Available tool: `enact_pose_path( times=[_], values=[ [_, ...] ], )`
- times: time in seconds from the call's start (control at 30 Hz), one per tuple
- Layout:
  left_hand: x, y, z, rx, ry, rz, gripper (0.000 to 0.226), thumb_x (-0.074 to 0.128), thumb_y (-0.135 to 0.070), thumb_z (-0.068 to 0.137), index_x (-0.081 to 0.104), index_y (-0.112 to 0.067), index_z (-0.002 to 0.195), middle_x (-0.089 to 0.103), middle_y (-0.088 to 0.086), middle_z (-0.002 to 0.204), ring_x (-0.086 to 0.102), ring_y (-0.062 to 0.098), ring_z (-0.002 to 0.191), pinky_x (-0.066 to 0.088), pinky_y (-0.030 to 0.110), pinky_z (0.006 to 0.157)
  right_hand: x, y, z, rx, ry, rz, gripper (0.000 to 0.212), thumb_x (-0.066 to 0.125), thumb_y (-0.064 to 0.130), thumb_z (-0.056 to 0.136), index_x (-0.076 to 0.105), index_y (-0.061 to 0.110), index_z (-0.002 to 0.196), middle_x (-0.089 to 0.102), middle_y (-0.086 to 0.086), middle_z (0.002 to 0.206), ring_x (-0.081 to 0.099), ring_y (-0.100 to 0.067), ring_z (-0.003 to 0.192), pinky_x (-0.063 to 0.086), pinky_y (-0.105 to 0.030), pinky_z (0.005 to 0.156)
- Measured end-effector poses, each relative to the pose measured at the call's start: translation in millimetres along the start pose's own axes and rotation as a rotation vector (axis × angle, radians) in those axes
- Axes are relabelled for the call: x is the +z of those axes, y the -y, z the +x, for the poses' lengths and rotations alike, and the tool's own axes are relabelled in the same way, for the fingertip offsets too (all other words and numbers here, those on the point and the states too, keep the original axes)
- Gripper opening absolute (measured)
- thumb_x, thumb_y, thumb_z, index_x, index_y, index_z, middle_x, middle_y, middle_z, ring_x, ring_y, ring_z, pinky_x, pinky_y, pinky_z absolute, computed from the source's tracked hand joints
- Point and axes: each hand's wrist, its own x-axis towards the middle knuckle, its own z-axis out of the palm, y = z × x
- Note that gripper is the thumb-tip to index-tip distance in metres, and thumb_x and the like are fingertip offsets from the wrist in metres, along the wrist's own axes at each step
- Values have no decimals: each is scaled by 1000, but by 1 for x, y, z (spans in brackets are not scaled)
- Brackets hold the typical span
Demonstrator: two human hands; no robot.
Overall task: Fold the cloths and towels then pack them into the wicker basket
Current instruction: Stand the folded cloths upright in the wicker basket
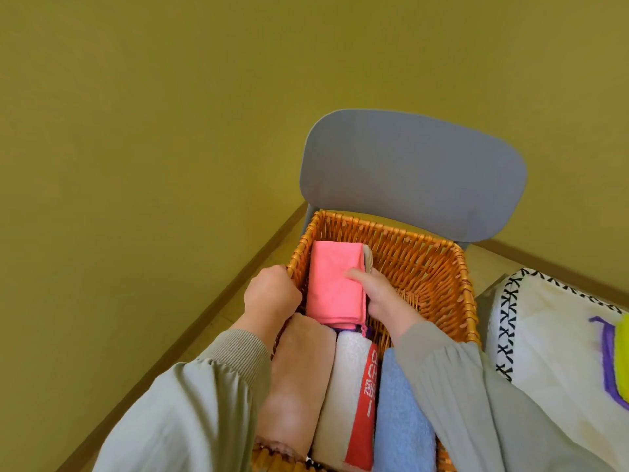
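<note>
Basket point(439, 287): wicker, orange-brown, sits on seat of grey chair point(412, 172). Chair back at 12 o'clock of basket, olive wall point(170, 131) behind.

Contents, far end: pink cloth point(330, 287), folded flat, lies at approx. 10 o'clock inside basket, against L wall. Cream cloth point(367, 258) just beside it at its 2 o'clock corner, mostly hidden. Rest of far half shows bare wicker floor.

Contents, near end (6 o'clock), three towels side by side, touching, long axes running 12–6:
- peach towel point(296, 379), L
- white towel point(340, 386) w/ red printed band, centre
- blue towel point(401, 413), R

Left hand point(272, 296): at 9 o'clock of basket, fingers curled together and clamped over L rim. Wrist lies over far end of peach towel.

Right hand point(384, 298): inside basket, at 3 o'clock edge of pink cloth. Thumb lies flat on top of cloth; other fingers go down along its R edge, largely hidden. Reads as a pinch on that edge. Whether cloth bears fully on basket floor: cannot tell.

Both arms in grey-green sleeves w/ ribbed cuffs.

Surroundings: white cushion point(551, 342) w/ black cross-stitch border at 3 o'clock of basket, apart from it. Purple item point(607, 362) and yellow-green item point(624, 349) on cushion, cut off by frame edge; type not determinable.
</note>
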Motion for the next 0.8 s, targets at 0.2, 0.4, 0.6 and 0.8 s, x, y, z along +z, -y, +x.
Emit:
enact_pose_path(
  times=[0.2, 0.4, 0.6, 0.8],
  values=[
    [-1, -2, -1, 4, -16, 10, 17, 50, -10, 79, 56, -14, 95, 55, 3, 86, 55, 25, 78, 47, 31, 63, -1, -7, 7, 44, -64, 128, 44, 53, -2, 86, 51, 9, 128, 62, -21, 108, 62, -33, 90, 55, -40, 76],
    [0, 0, 2, 9, -19, 14, 15, 49, -11, 79, 55, -15, 92, 57, 4, 88, 55, 26, 78, 47, 31, 63, 8, -21, 12, 16, -112, 106, 49, 55, -7, 84, 49, 7, 131, 59, -26, 120, 60, -37, 100, 51, -47, 88],
    [2, 1, 3, 10, -27, 13, 18, 50, -10, 78, 58, -15, 94, 58, 3, 85, 56, 27, 77, 47, 31, 62, 12, -25, 15, -102, -282, -75, 37, 60, 7, 88, 56, 9, 125, 63, -16, 117, 61, -32, 104, 50, -44, 94],
    [3, 1, 2, 13, -41, 22, 16, 49, -11, 80, 58, -15, 92, 55, 1, 80, 57, 26, 76, 48, 30, 61, 17, -23, 0, -447, -595, -811, 63, 66, 15, 85, 36, 13, 142, 39, -8, 143, 37, -27, 131, 33, -37, 107]
  ],
)
